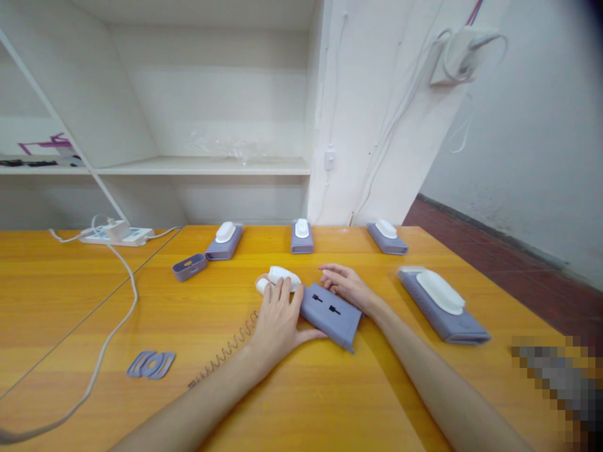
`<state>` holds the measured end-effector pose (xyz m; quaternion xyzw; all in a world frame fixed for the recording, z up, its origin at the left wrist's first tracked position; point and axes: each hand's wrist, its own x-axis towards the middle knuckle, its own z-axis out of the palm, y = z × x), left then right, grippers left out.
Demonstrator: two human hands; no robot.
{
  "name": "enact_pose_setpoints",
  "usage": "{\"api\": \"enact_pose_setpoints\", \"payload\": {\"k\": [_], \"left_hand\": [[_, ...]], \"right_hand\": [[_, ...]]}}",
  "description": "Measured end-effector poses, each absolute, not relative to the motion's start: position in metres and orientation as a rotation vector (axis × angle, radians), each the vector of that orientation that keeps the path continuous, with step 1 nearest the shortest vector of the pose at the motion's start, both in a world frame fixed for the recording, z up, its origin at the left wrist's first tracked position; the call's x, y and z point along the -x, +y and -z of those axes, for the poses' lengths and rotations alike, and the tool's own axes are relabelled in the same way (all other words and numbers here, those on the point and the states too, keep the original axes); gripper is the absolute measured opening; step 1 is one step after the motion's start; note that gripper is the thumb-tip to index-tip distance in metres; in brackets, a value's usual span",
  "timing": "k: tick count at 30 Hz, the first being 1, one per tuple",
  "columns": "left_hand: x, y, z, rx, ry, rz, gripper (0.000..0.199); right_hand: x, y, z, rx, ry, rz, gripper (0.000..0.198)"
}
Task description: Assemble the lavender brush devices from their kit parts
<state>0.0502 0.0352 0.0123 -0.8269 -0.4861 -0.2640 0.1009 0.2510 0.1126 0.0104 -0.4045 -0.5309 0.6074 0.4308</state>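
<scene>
A grey-purple plastic box (335,317) with two dark keyhole-like slots lies tilted on the table between my hands. My left hand (279,317) is spread at its left end. The thumb reaches along the near side, while the fingertips lie at white rounded pieces (284,277); whether they press on them I cannot tell. Behind the box's far edge, my right hand (347,285) has loosely bent fingers apart, with nothing visible in them. A dark coiled cord (230,347) runs from beside my left hand toward the front left.
Similar purple boxes topped with white oval pieces stand at the back (302,237) and right (445,304). A hollow purple oval part (189,267) and flat purple plates (151,364) lie left. A power strip (117,235) trails a white cable (134,289). Shelving (207,166) rises behind.
</scene>
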Motion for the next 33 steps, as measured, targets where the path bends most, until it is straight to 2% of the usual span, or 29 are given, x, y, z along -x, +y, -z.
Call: {"api": "enact_pose_setpoints", "payload": {"k": [5, 10, 13, 17, 20, 26, 33], "left_hand": [[-0.044, 0.038, -0.015, 2.443, -1.413, 0.728, 0.089], [-0.032, 0.046, -0.016, 2.374, -1.393, 0.707, 0.077], [-0.026, 0.051, -0.015, 2.332, -1.428, 0.684, 0.065], [-0.024, 0.054, -0.015, 2.292, -1.507, 0.624, 0.039], [-0.022, 0.056, -0.016, 2.236, -1.551, 0.565, 0.031], [-0.013, 0.062, -0.016, 2.124, -1.686, 0.514, 0.035], [-0.007, 0.065, -0.014, 1.999, -1.829, 0.498, 0.049]], "right_hand": [[-0.256, 0.111, -0.014, 0.954, -1.598, -1.529, 0.052], [-0.257, 0.114, -0.011, 0.951, -1.69, -1.545, 0.064], [-0.257, 0.114, -0.011, 0.949, -1.673, -1.543, 0.062], [-0.259, 0.114, -0.012, 0.918, -1.631, -1.556, 0.056], [-0.26, 0.115, -0.011, 0.903, -1.605, -1.478, 0.051], [-0.258, 0.118, -0.008, 1.014, -1.514, -1.219, 0.036], [-0.251, 0.115, -0.007, 1.108, -1.454, -1.123, 0.029]]}}
